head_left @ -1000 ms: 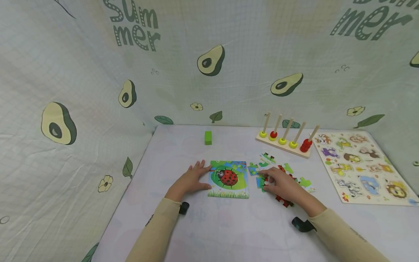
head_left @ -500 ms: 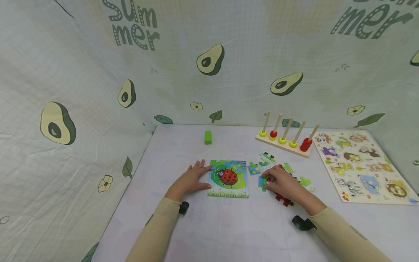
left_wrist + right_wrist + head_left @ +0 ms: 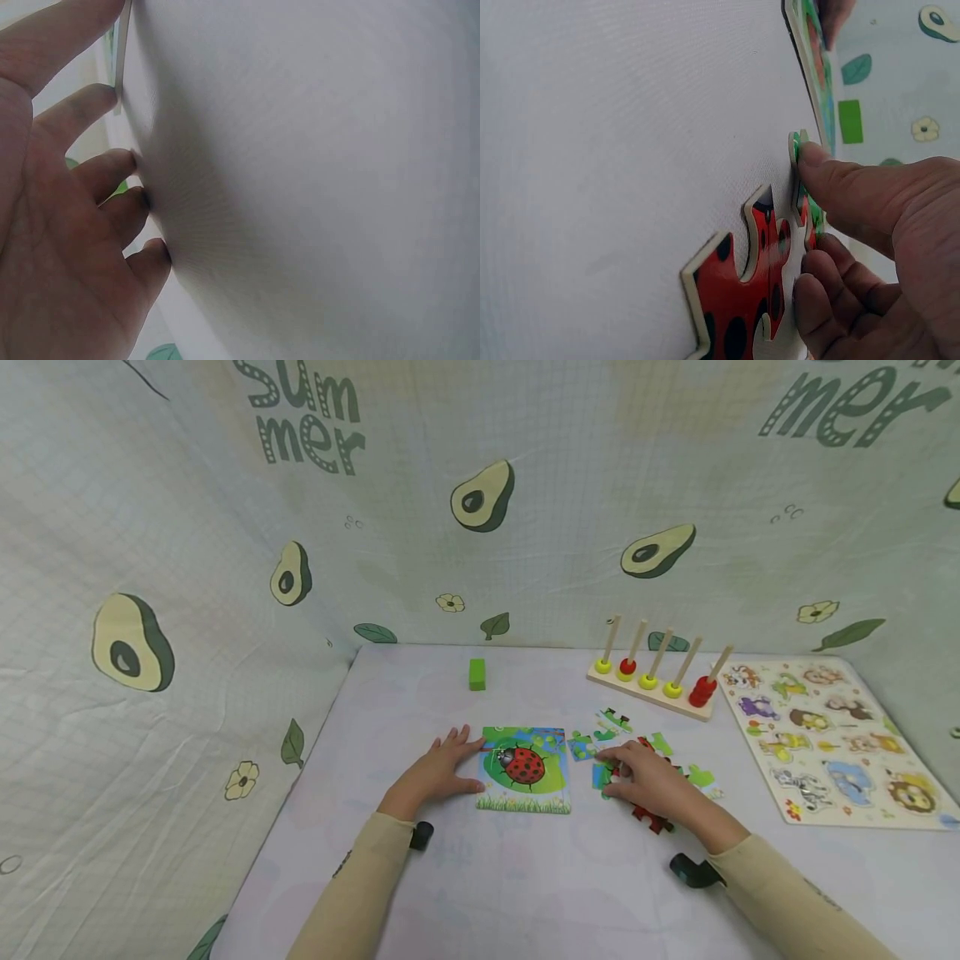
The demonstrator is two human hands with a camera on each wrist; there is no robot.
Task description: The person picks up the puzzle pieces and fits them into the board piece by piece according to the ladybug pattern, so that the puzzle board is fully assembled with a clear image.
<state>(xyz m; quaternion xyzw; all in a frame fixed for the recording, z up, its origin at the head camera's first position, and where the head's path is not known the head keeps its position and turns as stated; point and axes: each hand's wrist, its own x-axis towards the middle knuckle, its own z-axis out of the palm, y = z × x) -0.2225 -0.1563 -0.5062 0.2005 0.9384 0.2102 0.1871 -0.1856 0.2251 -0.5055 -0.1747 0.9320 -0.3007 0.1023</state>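
In the centre of the head view, a flat square board printed with a red, black-spotted ladybug on green (image 3: 522,769) is lying on a pale, cloth-like table (image 3: 510,885). The left hand (image 3: 438,772) is resting at the board's left edge, its thumb and index finger touching the side; that grip is standing apart, the fingers spreading.

Right of centre, the right hand (image 3: 648,781) is reaching over loose, interlocking-shaped puzzle pieces. Its thumb and index finger are straddling a small blue-and-green puzzle piece (image 3: 598,776), the other fingers curling underneath the palm. Whether this grip is actually pinching the piece, I cannot tell. Another small blue-and-green patterned piece (image 3: 581,747) is lying just beside the board's right edge. In the lower middle of the right wrist view, a thick, pale-edged red piece with black spots (image 3: 735,300) is lying near the fingers.

Above the board, a bright green rectangular block (image 3: 477,674) is sitting near the table's far edge. To its right, a pale wooden stand with five upright pegs (image 3: 649,694) is carrying yellow and red beads. At the right of the frame, a large cream board with colourful animal figures (image 3: 873,820) is lying flat.
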